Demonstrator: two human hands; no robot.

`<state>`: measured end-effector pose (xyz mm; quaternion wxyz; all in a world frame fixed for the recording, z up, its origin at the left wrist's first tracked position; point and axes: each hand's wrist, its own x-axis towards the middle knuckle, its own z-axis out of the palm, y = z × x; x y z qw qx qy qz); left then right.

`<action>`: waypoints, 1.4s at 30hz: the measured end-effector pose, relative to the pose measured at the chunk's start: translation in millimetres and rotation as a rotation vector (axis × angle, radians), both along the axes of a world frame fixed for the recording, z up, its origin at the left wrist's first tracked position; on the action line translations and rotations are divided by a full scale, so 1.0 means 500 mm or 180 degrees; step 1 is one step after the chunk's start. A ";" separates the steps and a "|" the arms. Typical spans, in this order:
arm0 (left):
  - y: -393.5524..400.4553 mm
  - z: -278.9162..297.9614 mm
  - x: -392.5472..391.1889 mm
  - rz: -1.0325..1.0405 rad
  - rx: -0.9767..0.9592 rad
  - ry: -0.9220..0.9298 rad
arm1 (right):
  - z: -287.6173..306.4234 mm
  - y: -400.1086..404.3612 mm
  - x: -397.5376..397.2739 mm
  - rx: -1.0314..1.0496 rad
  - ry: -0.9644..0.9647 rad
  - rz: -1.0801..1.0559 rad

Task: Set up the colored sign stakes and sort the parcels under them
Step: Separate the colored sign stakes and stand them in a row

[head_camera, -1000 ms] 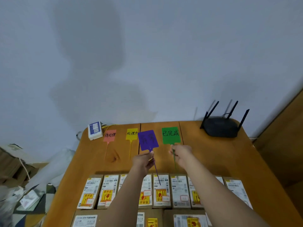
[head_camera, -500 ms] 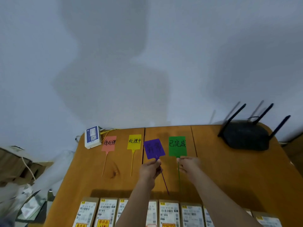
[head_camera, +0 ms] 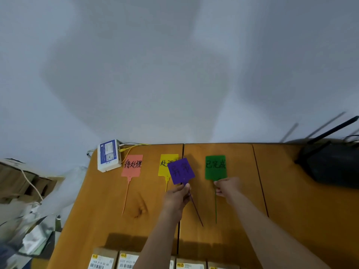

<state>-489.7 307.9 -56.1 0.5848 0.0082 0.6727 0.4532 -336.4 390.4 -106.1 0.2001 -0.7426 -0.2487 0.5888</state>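
The left hand (head_camera: 177, 197) pinches the purple sign stake (head_camera: 181, 171) raised over the yellow one (head_camera: 165, 166), while the right hand's (head_camera: 227, 186) fingers pinch the green sign stake (head_camera: 215, 167) lying on the bench (head_camera: 291, 200)

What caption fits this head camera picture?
Left hand lifts purple sign; right hand pinches green sign.

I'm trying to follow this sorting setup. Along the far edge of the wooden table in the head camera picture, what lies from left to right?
White box with a blue label → pink sign stake → yellow sign stake → green sign stake, gripped by the right hand → black router with antennas. The purple sign stake, held by the left hand, overlaps the yellow one.
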 end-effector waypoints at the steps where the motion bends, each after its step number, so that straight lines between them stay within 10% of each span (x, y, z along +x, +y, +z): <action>1: 0.003 -0.001 -0.002 0.0038 0.0014 -0.0039 | -0.005 0.003 -0.002 -0.0044 -0.0064 0.0013; 28: -0.007 -0.003 -0.020 0.0056 0.0278 -0.0127 | -0.019 0.002 -0.007 -0.0161 -0.0206 -0.0045; 42: -0.145 0.131 0.117 -0.0586 0.0069 0.0233 | 0.289 -0.228 0.057 0.0163 0.0612 0.1190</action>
